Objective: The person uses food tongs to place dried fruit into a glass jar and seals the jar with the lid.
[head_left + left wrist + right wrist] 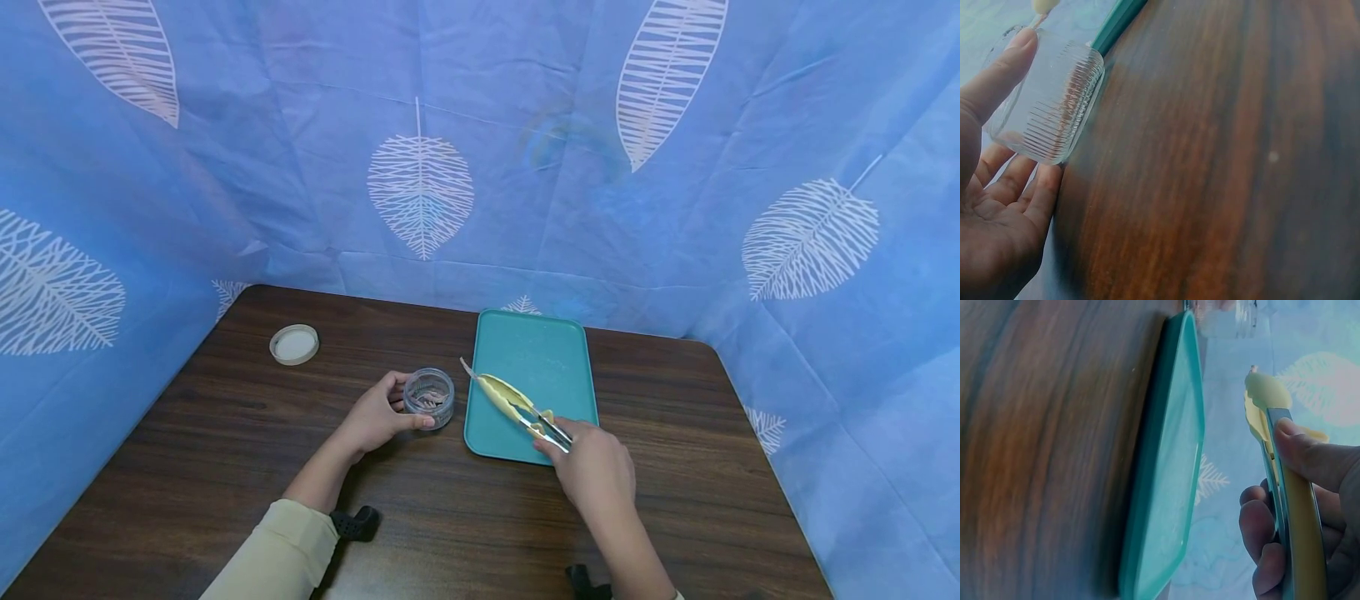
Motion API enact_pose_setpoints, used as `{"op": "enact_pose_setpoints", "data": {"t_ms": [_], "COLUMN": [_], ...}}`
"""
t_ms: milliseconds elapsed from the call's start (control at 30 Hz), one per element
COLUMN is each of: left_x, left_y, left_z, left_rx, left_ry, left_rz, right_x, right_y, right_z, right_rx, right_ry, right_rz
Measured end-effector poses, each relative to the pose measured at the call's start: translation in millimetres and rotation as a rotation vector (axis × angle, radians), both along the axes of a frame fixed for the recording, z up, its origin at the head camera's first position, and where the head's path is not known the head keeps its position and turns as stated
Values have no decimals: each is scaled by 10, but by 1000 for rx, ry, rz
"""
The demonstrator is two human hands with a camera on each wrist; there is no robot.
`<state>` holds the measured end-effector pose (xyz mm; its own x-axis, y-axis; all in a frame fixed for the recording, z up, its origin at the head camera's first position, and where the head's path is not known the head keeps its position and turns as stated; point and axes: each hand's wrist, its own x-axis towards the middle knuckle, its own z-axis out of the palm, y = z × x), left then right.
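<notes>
A clear ribbed jar [429,398] stands on the table, with thin brownish-pink strips inside it. My left hand [381,418] holds it from the left, thumb in front and fingers behind; in the left wrist view the jar [1047,103] shows its ribbed wall. My right hand [597,467] grips yellow-tipped metal tongs [517,407] above the teal tray [531,367]. A thin pale strip [467,367] sticks out from the tongs' tips, between jar and tray. In the right wrist view the tongs [1291,487] lie between thumb and curled fingers.
A round pale lid [294,344] lies at the table's back left. The dark wooden table [450,533] meets a blue leaf-print cloth [495,167] along its back edge. Beside the tray's left edge stands the jar.
</notes>
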<state>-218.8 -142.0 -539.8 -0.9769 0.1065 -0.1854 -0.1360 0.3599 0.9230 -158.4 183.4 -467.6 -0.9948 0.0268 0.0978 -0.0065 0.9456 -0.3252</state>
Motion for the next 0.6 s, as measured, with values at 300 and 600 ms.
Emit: {"op": "enact_pose_setpoints", "data": {"t_ms": [300, 600], "left_x": [-4, 1], "left_y": [3, -1], "left_z": [-10, -1], "left_rx": [-3, -7], "left_ry": [-1, -8], "left_rz": [7, 8], "right_x": [58, 122], "right_y": [-128, -245], "right_z": [76, 103], "right_rx": [-5, -5], "right_ry": [15, 23], "right_rz": [38, 69]}}
